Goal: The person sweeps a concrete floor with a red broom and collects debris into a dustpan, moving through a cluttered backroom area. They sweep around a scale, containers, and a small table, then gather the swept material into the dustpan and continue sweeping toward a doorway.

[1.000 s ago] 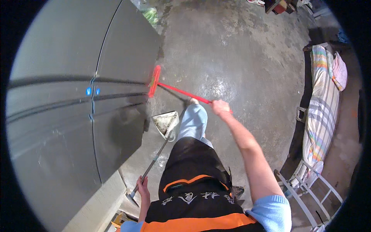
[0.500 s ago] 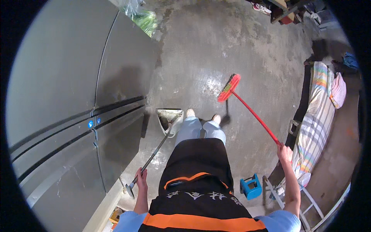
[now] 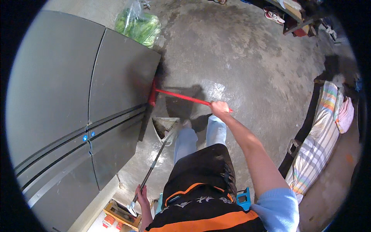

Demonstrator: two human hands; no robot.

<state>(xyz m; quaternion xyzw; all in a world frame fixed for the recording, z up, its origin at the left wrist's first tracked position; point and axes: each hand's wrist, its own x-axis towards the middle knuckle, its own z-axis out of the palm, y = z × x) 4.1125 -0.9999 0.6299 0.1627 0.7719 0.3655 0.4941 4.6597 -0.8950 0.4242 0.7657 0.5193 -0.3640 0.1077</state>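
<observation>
head | red broom (image 3: 181, 96) in R hand (image 3: 218, 108) | head at fridge (image 3: 116, 96) base

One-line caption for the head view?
Right hand sweeps red broom beside grey fridge; left hand holds long-handled dustpan.

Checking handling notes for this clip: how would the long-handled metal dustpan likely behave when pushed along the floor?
The long-handled metal dustpan probably slides readily on the smooth, glossy concrete floor. Its thin handle, held only at the top by the left hand, could let the pan swivel. It looks light.
</observation>
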